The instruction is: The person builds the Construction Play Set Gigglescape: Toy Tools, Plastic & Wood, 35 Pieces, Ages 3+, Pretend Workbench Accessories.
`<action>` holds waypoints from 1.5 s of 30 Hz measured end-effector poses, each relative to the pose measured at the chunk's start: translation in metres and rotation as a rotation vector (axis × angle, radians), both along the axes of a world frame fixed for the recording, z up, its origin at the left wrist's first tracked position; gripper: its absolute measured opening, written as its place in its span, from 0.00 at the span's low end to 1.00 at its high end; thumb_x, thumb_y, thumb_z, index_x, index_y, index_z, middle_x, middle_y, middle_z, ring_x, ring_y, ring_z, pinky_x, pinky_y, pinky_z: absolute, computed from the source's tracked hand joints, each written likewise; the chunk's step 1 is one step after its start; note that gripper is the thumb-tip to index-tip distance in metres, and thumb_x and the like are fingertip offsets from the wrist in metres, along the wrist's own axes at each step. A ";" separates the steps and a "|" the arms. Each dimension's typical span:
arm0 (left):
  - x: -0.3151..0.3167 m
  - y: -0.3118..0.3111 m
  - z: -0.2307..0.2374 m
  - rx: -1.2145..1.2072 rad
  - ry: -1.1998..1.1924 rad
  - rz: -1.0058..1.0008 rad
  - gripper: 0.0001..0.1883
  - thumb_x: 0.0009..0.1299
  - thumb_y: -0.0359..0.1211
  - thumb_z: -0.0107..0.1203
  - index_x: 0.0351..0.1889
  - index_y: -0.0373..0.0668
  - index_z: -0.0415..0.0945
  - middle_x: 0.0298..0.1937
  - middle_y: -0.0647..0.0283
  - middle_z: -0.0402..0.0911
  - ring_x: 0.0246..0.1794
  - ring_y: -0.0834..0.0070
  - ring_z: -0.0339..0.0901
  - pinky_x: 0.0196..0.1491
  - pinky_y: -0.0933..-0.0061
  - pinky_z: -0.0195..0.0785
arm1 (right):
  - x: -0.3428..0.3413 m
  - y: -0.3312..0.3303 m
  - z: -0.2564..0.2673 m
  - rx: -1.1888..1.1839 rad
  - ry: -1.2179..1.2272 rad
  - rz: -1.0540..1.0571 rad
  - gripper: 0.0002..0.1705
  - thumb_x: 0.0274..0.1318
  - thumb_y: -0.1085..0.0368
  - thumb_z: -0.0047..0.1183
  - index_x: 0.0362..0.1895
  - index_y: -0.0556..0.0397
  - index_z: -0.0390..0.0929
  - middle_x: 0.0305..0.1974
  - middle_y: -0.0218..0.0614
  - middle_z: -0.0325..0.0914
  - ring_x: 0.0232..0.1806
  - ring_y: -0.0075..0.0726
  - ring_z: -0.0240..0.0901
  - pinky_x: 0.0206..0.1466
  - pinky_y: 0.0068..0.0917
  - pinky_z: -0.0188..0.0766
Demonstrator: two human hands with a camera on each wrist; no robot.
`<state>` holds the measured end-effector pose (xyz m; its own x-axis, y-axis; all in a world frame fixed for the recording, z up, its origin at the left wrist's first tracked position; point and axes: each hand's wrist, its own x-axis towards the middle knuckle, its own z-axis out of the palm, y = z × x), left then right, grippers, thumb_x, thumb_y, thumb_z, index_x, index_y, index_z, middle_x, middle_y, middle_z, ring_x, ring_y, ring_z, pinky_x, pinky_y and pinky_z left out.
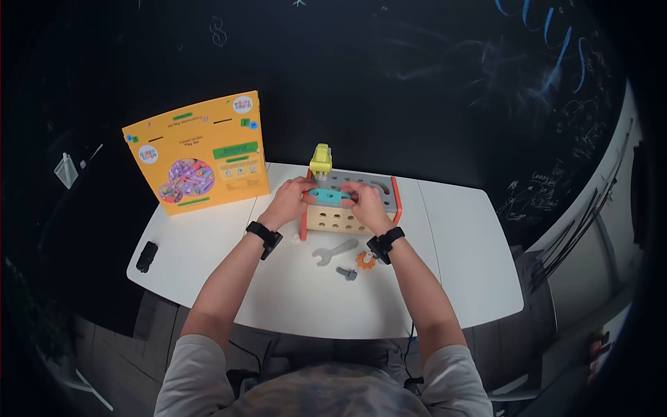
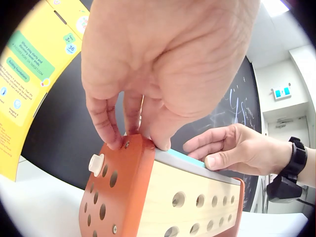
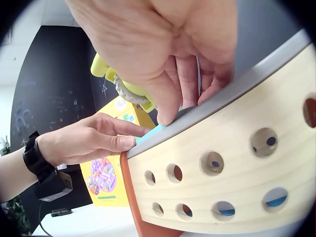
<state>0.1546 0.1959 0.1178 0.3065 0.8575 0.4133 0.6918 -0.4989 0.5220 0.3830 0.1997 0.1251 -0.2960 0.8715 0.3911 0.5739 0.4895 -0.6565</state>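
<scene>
A turquoise strip point(image 1: 329, 195) is laid along the front part of the grey top of a toy workbench point(image 1: 328, 221), which is placed near the far edge of the tabletop point(image 1: 472, 257). The strip's left end is pinched between the thumb and fingers of the left hand point(image 1: 285, 200); its right end is pinched likewise by the right hand point(image 1: 370, 207). The workbench's pale front panel is pierced by round holes, and its ends are formed by orange-red panels; a white knob point(image 2: 96, 164) is seen protruding from the left one. A yellow-green toy piece point(image 1: 321, 158) is set at the far left of the grey top. Between the workbench and the tabletop's near edge, a grey wrench point(image 1: 335, 252), a grey bolt point(image 1: 346, 274) and an orange gear point(image 1: 362, 263) are spread, the bolt nearest that edge. A yellow box point(image 1: 208, 149) is stood upright at the far-left corner, and a black object point(image 1: 146, 256) is placed by the left edge. Behind the table, a blackboard point(image 1: 417, 83) is marked with chalk.
</scene>
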 end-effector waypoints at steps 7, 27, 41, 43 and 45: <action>0.006 0.007 -0.008 0.047 0.029 0.025 0.17 0.67 0.25 0.56 0.54 0.38 0.81 0.56 0.52 0.78 0.54 0.53 0.77 0.57 0.59 0.71 | 0.002 -0.003 0.005 -0.058 0.038 -0.008 0.26 0.49 0.73 0.66 0.56 0.55 0.79 0.43 0.45 0.84 0.42 0.42 0.82 0.50 0.34 0.78; 0.006 0.008 -0.009 0.047 -0.015 0.002 0.19 0.63 0.22 0.56 0.54 0.40 0.80 0.54 0.54 0.78 0.51 0.52 0.76 0.56 0.58 0.71 | 0.016 0.006 0.000 -0.161 0.121 0.063 0.30 0.49 0.74 0.67 0.60 0.56 0.76 0.47 0.40 0.82 0.47 0.35 0.79 0.55 0.30 0.78; 0.005 0.005 -0.006 -0.003 -0.032 -0.007 0.18 0.67 0.25 0.56 0.56 0.40 0.79 0.54 0.55 0.77 0.53 0.54 0.76 0.57 0.58 0.70 | 0.056 -0.025 0.032 -0.105 0.119 -0.105 0.20 0.58 0.67 0.62 0.56 0.52 0.80 0.43 0.37 0.84 0.45 0.32 0.80 0.51 0.30 0.76; 0.006 0.004 -0.005 -0.016 -0.010 0.002 0.18 0.68 0.25 0.56 0.57 0.39 0.79 0.55 0.55 0.77 0.54 0.55 0.75 0.58 0.59 0.70 | 0.065 -0.036 0.035 0.002 0.081 -0.148 0.13 0.60 0.66 0.60 0.48 0.53 0.83 0.36 0.34 0.85 0.36 0.28 0.79 0.43 0.27 0.75; 0.006 0.004 -0.004 -0.011 0.001 0.017 0.18 0.68 0.25 0.55 0.57 0.39 0.79 0.55 0.55 0.77 0.54 0.56 0.75 0.58 0.60 0.70 | 0.077 -0.044 0.028 0.017 0.056 -0.150 0.09 0.61 0.65 0.59 0.44 0.54 0.84 0.33 0.33 0.84 0.33 0.27 0.78 0.40 0.25 0.74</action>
